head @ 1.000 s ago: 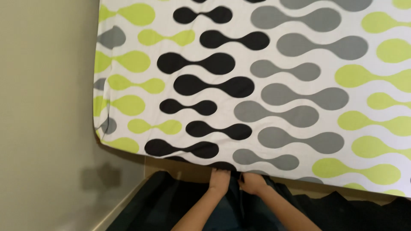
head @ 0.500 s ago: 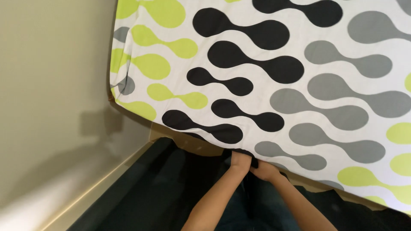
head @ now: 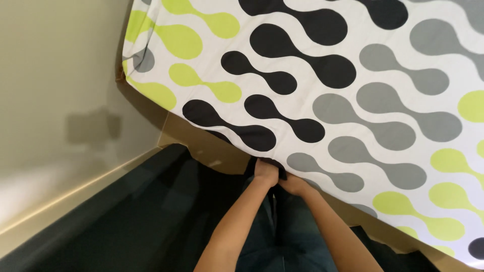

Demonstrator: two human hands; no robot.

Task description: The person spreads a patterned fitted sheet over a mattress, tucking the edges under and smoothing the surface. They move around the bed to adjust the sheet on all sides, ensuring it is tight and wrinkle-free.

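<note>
The white fitted bedsheet printed with black, grey and lime-green dumbbell-shaped blobs [head: 322,85] is stretched flat over a mattress and fills the upper and right part of the view. Its lower edge runs diagonally from the upper left down to the lower right, and its corner at the upper left wraps over the mattress corner close to the wall.

Both hands meet at that lower edge, about midway along it. The left hand [head: 265,172] is curled closed, fingers folded around the sheet's hem where a black blob ends. The right hand [head: 294,185] lies just beside it, touching it, fingers likewise bent and gripping the same edge. Both forearms reach up from the bottom of the view.

Under the edge shows the tan wooden bed frame [head: 212,146]. Below lies dark carpeted floor [head: 126,216], bordered on the left by a pale skirting board [head: 65,201] and a beige wall [head: 55,75].
</note>
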